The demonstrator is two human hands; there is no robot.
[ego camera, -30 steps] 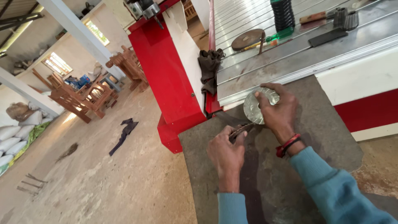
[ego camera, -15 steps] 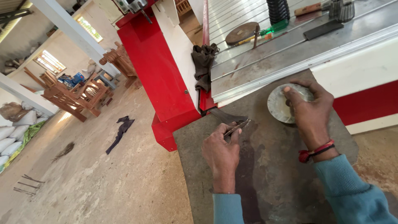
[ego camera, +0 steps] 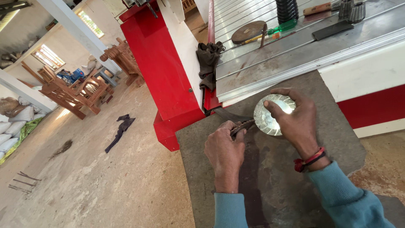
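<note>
Round silvery disc (ego camera: 272,116), flat-faced, shiny, lying on or just above the grey stone worktop (ego camera: 337,139), near the edge that meets the red-and-white machine (ego camera: 168,71). Right hand (ego camera: 297,122) cups the disc from its right and top; fingers (ego camera: 282,93) curled over the rim, thumb pressed on the face. Closed grip, holding it.

Left hand (ego camera: 223,150) sits just left of the disc and a little nearer the person. Its fingers are closed on a dark pliers-like tool (ego camera: 241,126). Tool's long axis runs from that hand up and right, tip at the disc's left rim; touching or just short of it, cannot tell.

Further from the disc: dark rag (ego camera: 209,63) hanging off the machine bed up-left, a brown wheel (ego camera: 249,31) and green-handled tool (ego camera: 284,26) beyond it. Wooden chairs (ego camera: 76,90) far left across the floor.
</note>
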